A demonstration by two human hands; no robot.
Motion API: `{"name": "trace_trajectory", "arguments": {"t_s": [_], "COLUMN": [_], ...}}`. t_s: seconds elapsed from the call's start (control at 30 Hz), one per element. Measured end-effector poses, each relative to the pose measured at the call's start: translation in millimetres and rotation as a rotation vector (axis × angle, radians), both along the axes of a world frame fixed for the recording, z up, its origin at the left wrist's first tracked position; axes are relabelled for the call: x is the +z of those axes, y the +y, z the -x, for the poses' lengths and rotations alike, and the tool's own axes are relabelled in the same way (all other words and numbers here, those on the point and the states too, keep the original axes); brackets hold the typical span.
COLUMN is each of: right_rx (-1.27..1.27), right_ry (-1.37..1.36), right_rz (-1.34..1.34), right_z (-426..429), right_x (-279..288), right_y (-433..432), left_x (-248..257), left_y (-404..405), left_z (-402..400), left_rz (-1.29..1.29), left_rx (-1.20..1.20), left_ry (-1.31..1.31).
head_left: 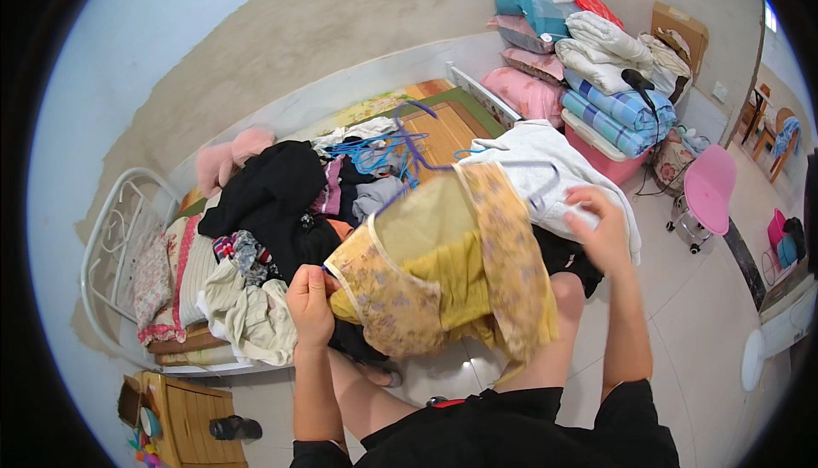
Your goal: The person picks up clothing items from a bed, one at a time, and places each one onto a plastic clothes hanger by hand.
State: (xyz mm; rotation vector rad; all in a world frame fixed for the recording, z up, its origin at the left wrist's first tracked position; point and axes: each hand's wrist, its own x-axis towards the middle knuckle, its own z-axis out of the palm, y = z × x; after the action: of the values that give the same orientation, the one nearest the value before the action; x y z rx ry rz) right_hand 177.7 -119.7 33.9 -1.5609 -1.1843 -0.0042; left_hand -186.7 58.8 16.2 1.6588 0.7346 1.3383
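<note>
A yellow floral garment with pale trim (409, 302) hangs in front of me on a purple-blue clothes hanger (418, 158). My left hand (312, 305) is closed on the garment's left shoulder and the hanger's end there. To the right of the garment, my right hand (597, 228) is raised with its fingers apart and nothing in them; it looks slightly blurred. The hanger's right end shows beyond the garment's right shoulder. Behind lies a light grey garment (543, 148). Several blue hangers (374, 148) rest among the clothes on the bed.
Black clothing (268, 193) and cream clothing (252, 314) are heaped on the bed, near a pink plush toy (223, 158). Folded bedding (613, 110) is stacked on a pink storage box (594, 158) at the back right. A pink swivel chair (709, 187) stands right; a wooden cabinet (198, 420) is lower left.
</note>
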Motion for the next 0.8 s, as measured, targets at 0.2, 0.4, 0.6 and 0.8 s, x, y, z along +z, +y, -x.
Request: {"name": "trace_trajectory", "arguments": {"t_s": [0.2, 0.4, 0.6, 0.8], "right_rx": [-0.109, -0.224, 0.126, 0.545], "right_ry": [-0.226, 0.220, 0.747, 1.047], "right_rz": [0.027, -0.266, -0.471, -0.277], "right_z": [89, 59, 55, 30], "right_x": [-88, -111, -71, -65], "right_y": [40, 45, 1, -32], "left_x": [10, 31, 28, 21], "left_y": [-25, -36, -31, -29], "left_z": [-39, -30, -40, -64], "left_rz": [-0.125, -0.212, -0.193, -0.266], "left_rx": [0.095, 0.167, 0.170, 0.162], "left_ry": [0.057, 0.069, -0.009, 0.078]}}
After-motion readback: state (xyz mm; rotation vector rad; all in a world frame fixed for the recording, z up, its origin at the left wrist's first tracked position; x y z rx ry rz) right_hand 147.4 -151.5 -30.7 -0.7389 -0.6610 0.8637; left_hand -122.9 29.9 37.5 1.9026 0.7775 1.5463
